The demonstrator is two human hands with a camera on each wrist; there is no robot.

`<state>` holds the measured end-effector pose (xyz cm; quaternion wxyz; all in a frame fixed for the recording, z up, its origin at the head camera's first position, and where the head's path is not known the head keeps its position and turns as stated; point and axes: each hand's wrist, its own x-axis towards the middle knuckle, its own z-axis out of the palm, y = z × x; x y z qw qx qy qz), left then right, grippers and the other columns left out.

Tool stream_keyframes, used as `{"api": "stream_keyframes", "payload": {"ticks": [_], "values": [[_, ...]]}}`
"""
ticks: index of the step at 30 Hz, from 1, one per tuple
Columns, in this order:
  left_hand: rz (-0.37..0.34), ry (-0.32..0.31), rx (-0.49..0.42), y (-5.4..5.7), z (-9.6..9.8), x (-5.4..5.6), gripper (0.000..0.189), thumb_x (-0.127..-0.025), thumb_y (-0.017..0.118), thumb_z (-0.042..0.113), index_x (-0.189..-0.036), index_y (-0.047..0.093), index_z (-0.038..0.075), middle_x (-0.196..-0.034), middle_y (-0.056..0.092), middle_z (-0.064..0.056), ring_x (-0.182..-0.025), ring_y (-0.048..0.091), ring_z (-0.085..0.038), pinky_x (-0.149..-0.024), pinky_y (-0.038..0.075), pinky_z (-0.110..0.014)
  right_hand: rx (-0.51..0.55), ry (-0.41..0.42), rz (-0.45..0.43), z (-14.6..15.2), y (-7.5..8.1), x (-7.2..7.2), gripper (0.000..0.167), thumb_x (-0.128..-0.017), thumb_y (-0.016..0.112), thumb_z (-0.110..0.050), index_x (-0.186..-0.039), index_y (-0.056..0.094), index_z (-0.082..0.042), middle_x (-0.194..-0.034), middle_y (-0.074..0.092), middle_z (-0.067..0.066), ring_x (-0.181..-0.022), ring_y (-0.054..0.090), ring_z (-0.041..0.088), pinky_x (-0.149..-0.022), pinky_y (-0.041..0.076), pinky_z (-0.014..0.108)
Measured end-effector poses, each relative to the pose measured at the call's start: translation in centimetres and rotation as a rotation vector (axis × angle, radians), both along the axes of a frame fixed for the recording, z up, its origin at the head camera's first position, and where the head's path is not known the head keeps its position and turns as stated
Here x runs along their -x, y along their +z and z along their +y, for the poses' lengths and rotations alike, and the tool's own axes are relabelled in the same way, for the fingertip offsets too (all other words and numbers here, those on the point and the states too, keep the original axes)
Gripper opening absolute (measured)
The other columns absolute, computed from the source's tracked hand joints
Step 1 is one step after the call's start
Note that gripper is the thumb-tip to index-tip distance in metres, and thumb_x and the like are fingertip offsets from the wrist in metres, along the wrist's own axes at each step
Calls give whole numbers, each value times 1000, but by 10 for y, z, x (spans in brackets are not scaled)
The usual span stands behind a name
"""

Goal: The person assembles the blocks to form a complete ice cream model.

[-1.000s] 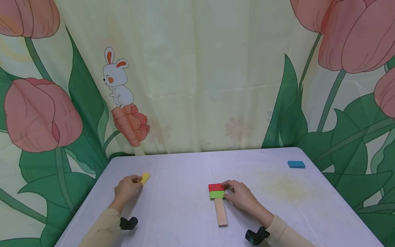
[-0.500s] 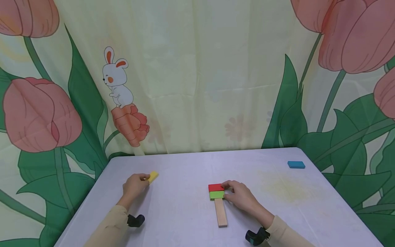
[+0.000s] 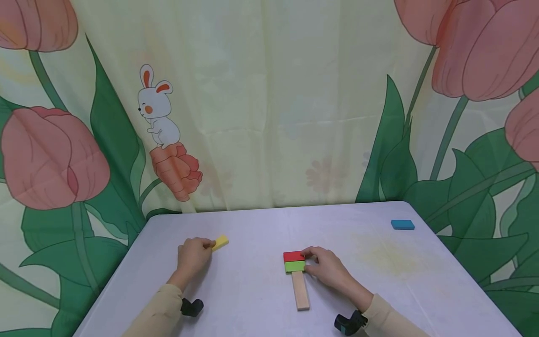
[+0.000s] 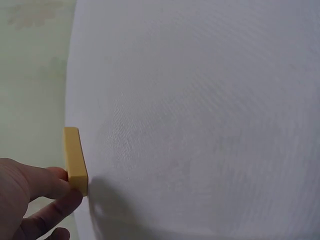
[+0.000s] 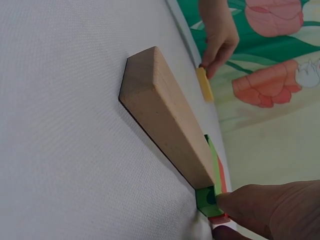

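Yellow block (image 3: 221,242) pinched in L hand (image 3: 194,257), R hand (image 3: 330,269) fingers gripping red block (image 3: 292,256) & green block (image 3: 294,267), wood block (image 3: 301,291) touching green, blue block (image 3: 402,225) nr far R corner of table (image 3: 244,290)

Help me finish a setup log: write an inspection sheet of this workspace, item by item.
Surface: white-covered table, yellowish patch on its right side.
Job's things: yellow block, held; red block just beyond green block; wooden block running from the green toward the near side.
Clutter: blue block, apart, near the far right corner.
Grippers: left hand pinches the yellow block; right hand holds the red and green blocks' right end.
Cables: nothing seen.
Surroundings: curtain printed with tulips and a rabbit.
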<state>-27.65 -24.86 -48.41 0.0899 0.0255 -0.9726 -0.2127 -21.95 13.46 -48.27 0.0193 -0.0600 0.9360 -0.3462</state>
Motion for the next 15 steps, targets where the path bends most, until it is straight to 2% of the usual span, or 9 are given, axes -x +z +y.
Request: {"api": "stream_keyframes", "payload": {"ticks": [8, 15], "values": [[10, -86, 27, -1, 19, 3, 18, -90, 73, 10, -103, 84, 15, -102, 79, -5, -85, 58, -23, -75, 37, -40, -4, -4, 0, 0, 0, -1, 37, -87, 80, -11, -123, 73, -14, -118, 72, 2, -100, 61, 20, -86, 58, 42], [22, -151, 66, -4, 34, 6, 21, -89, 74, 11, -107, 84, 18, -108, 77, -6, -95, 61, -27, -76, 41, -43, -4, -3, 12, -2, -1, -1, 36, -87, 80, -10, -123, 73, -13, -118, 72, 2, -99, 61, 20, -87, 57, 42]]}}
